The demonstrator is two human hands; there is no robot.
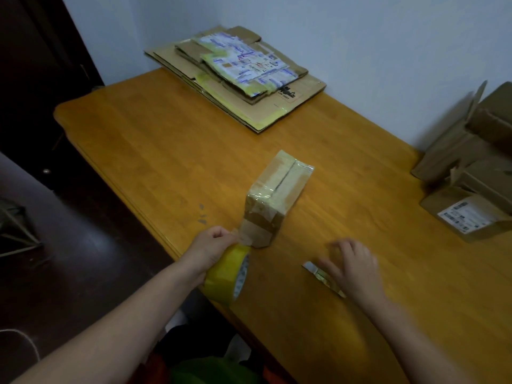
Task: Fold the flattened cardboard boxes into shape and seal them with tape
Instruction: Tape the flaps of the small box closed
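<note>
While the wooden table [166, 151] fills most of the view, running from 7 o'clock up to 2 o'clock, the work sits right at its middle. Up at 12 o'clock lies the stack of flattened cardboard [302, 92], waiting its turn, with printed labels on the top sheets. Over at 3 o'clock, at the table's far right edge, are the made-up boxes [471, 173], one showing a white label. Dead centre stands the small box [279, 187], flaps closed, glossy tape along its top seam and down the near end. At 7 o'clock from it, touching its near corner, comes the yellow tape roll [224, 273], and the left hand [210, 245] has it, fingers curled tight at the top of the roll, where the tape meets the box. The right hand [352, 264], at 5 o'clock from the box, is blurred and spread low over a small shiny object [313, 268] on the table; whether it has hold of it, I cannot tell. My read: this is the sealing step, nearly finished on this box, with the strip uncut. Next call: sever the tape close to the box, probably with that object if it is a cutter, while the roll keeps the strip taut, then press the loose end flat.
</note>
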